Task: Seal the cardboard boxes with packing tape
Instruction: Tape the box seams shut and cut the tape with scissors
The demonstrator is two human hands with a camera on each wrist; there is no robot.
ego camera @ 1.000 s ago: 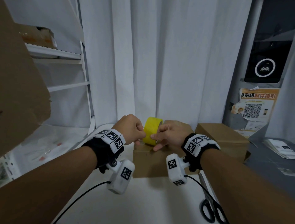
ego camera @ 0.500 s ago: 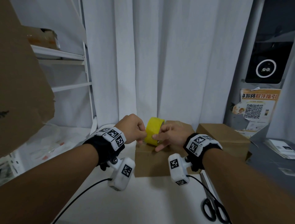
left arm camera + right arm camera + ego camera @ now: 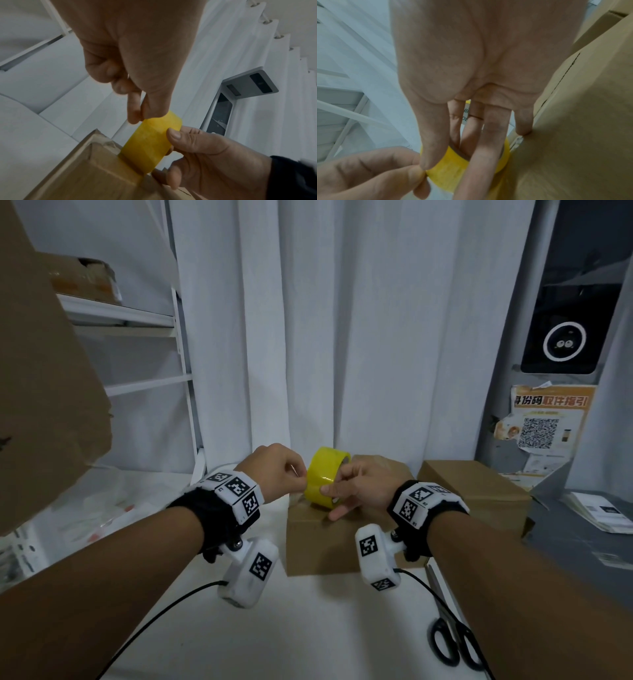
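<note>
At the far left of the head view, a large brown cardboard sheet [image 3: 44, 392] is seen close to the camera, and white shelving [image 3: 144, 320] is seen behind it with a worn carton [image 3: 85, 280] on its upper shelf. The white bench [image 3: 260, 638] is spread across the foreground. The left hand [image 3: 277, 470] is raised above the bench, its grip closed to a pinch: thumb and forefinger are pressed together on the loose end of the yellow tape [image 3: 150, 143], while the other fingers are curled into the palm. The tape roll [image 3: 325, 481] is held upright, resting on the front edge of the nearer cardboard box [image 3: 318, 546], which is set on the bench before the white curtain [image 3: 359, 330]. In the left wrist view a strip of tape is seen running from the roll down onto the box's corner. The roll is gripped by the right hand [image 3: 366, 484]: the thumb is laid on the outer face, some fingers are passed through the core, and the little finger [image 3: 523, 123] is rested against the cardboard. A second cardboard box [image 3: 479, 491] is placed just to the right of the first. Black-handled scissors [image 3: 452, 642] are laid on the bench near the right forearm. At the far right, a grey panel with a notice [image 3: 544, 422] is seen, and papers [image 3: 603, 511] are stacked on a grey surface.
</note>
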